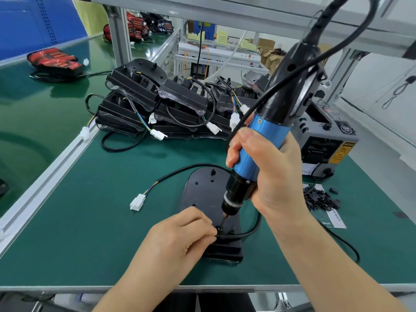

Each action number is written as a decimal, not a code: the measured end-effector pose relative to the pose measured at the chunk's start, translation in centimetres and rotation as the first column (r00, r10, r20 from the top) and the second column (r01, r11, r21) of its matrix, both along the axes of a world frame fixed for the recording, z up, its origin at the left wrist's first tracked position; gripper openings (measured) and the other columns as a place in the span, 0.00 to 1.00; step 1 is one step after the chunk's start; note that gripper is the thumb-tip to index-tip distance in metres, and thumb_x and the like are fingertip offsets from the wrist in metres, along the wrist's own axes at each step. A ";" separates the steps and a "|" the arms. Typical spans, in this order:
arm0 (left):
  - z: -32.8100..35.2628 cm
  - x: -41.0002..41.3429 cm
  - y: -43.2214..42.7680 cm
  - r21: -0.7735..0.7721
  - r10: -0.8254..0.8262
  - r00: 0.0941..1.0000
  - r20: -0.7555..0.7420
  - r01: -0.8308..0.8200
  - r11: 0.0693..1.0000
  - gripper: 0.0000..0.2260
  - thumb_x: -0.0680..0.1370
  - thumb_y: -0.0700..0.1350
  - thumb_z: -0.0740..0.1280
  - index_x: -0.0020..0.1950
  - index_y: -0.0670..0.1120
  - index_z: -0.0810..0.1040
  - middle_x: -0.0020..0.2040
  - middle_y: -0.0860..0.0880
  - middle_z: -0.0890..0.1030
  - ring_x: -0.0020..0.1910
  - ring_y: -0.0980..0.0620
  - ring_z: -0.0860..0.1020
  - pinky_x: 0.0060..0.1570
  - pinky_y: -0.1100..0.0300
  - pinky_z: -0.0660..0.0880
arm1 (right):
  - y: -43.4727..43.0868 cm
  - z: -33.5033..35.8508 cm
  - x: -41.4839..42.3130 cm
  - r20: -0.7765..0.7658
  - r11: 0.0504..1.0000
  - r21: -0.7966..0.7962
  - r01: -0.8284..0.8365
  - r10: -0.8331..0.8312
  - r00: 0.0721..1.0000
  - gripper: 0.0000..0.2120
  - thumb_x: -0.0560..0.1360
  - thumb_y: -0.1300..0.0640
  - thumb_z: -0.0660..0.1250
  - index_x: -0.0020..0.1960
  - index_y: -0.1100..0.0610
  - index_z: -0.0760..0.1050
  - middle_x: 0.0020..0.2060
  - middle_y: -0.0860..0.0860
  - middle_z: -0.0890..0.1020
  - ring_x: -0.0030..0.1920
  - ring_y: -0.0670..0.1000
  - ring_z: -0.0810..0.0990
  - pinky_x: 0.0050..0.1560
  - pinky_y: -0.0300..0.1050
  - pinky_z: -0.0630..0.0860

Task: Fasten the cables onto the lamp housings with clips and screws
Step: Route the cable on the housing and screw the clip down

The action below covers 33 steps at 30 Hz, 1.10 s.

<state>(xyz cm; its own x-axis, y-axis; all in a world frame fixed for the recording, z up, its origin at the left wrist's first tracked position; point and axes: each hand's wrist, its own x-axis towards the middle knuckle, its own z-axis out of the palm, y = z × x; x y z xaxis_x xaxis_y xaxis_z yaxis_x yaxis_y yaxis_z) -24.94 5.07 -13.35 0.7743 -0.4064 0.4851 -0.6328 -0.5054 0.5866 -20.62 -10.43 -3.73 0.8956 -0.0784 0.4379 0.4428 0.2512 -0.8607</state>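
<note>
At a green-matted assembly bench (101,233), a worker's right hand (272,172) is wrapped firmly round the barrel of a blue-and-black corded electric screwdriver (267,136). Its thin bit (224,219) is set down on a small black plastic cable clip (219,229) at the near end of a flat black plastic lamp housing (202,194).

The left hand (182,233) comes in from the near left. Its fingertips (210,225) pinch the clip and the black round cable (249,231) beneath it, just beside the bit's tip. The screw itself is too small to make out.

The housing lies lengthwise away from the worker. The cable crosses its near end from side to side, loops out to the right and passes behind the driver. It reappears over the far end and runs to a white plastic connector (137,202) on the mat to the left.

The driver's long axis leans up and to the right from the clip, so the tool reaches the fastening point at a slant, not square to the housing. Judged from this, driving the screw home appears to depend on the bit staying seated while the left hand, the nearer of the two to the clip, keeps it over its hole.

A heap of loose black clips (319,199) lies to the right, and a stack of black lamp housings with cables (157,104) waits beyond.
</note>
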 end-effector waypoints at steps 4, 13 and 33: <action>0.0 0.0 0.0 0.009 0.002 1.000 0.005 -0.002 1.000 0.02 0.73 0.45 0.69 0.43 0.52 0.81 0.46 0.61 0.77 0.39 0.65 0.75 0.40 0.74 0.71 | 0.0 0.0 -0.1 0.003 1.000 -0.013 -0.013 0.013 1.000 0.08 0.67 0.56 0.69 0.44 0.56 0.74 0.31 0.51 0.76 0.28 0.51 0.73 0.33 0.43 0.73; 0.0 0.1 0.0 0.001 0.014 0.999 0.052 -0.014 1.000 0.08 0.75 0.52 0.63 0.42 0.54 0.80 0.46 0.62 0.76 0.38 0.66 0.74 0.37 0.71 0.72 | -4.3 2.0 -1.0 -0.134 0.995 0.039 0.091 -0.085 0.987 0.10 0.69 0.59 0.71 0.47 0.57 0.73 0.31 0.52 0.76 0.29 0.51 0.75 0.32 0.43 0.75; -0.3 -0.1 -0.3 -0.030 0.038 0.997 0.065 -0.036 0.999 0.09 0.74 0.53 0.63 0.40 0.53 0.81 0.45 0.63 0.76 0.39 0.65 0.76 0.39 0.70 0.72 | -26.1 -5.7 -0.8 -0.621 0.710 -0.648 0.274 -0.701 0.350 0.19 0.78 0.52 0.65 0.59 0.66 0.67 0.41 0.66 0.77 0.31 0.58 0.78 0.32 0.48 0.75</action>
<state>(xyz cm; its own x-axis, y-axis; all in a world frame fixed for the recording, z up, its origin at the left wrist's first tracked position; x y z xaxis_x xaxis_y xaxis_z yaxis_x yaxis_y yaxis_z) -25.00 4.80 -13.68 0.7547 -0.3635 0.5462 -0.6516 -0.5125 0.5592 -21.47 -36.54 -9.46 0.6844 -0.6590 -0.3121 -0.5471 -0.1812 -0.8172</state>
